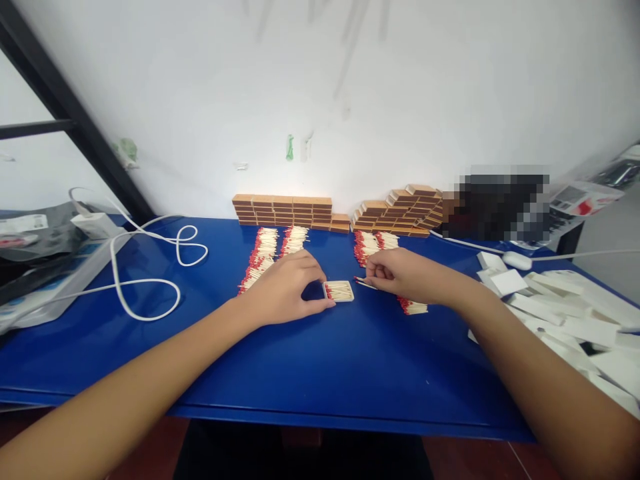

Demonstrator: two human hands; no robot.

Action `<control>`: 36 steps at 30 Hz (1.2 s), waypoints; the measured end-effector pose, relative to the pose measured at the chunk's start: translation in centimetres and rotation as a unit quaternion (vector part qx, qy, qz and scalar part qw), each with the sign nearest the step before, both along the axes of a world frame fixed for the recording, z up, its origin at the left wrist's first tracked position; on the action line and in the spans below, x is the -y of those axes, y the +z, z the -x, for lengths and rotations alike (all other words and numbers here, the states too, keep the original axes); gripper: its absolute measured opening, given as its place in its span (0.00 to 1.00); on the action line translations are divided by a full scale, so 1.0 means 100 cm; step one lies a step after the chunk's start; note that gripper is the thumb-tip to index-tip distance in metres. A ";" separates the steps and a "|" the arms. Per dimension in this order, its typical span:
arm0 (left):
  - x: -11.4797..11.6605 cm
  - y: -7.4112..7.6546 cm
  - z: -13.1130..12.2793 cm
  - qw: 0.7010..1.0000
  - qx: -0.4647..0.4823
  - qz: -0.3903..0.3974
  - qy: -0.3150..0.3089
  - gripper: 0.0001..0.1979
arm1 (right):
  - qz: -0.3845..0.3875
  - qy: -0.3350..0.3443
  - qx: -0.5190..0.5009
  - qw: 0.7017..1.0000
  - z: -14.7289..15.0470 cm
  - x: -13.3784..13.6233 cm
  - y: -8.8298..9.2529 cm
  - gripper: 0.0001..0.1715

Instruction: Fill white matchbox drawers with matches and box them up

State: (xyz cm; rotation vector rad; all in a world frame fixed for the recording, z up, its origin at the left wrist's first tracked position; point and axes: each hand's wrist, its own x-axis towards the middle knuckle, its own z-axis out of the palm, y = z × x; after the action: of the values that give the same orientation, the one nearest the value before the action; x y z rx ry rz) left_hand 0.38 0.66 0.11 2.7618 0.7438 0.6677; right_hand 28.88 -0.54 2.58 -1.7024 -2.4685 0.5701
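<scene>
A small white matchbox tray point(352, 299) lies on the blue table, with several red-tipped matches point(340, 291) in it. My left hand point(283, 287) steadies its left end, thumb at the near side and fingertips at the far side. Just right of the tray, my right hand point(400, 272) is closed in a pinch on a few matches point(367, 285), their red heads pointing left. Rows of loose matches point(265, 243) lie behind and partly under my left hand. More piled matches point(365, 245) lie behind my right hand, and another bunch point(414, 307) shows beneath its wrist.
Brown matchboxes point(283, 210) are stacked along the wall, with a second, stepped stack point(400, 210) to the right. White empty trays point(565, 320) are heaped at right. A white cable point(145, 317) loops over the table's left side near a plastic bag point(45, 267).
</scene>
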 end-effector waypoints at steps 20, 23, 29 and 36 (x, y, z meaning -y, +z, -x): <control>-0.001 -0.001 0.000 1.000 -0.009 -0.008 -0.005 0.15 | 0.019 0.004 0.013 1.000 0.001 0.006 0.003 0.11; -0.002 -0.001 0.000 1.000 -0.009 -0.009 -0.006 0.14 | 0.027 0.002 0.016 1.000 0.001 0.006 0.003 0.08; 0.000 -0.001 0.000 1.000 -0.008 -0.005 -0.003 0.14 | 0.003 0.020 -0.015 1.000 0.008 0.012 0.012 0.10; 0.000 0.000 0.000 1.000 -0.010 -0.005 -0.008 0.15 | -0.063 0.064 -0.075 0.993 0.030 0.025 0.008 0.10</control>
State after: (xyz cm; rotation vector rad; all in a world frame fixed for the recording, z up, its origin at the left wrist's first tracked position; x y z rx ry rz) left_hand 0.37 0.69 0.08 2.7838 0.7246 0.6444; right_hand 25.84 -3.03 3.42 -1.4084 -2.4621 0.5213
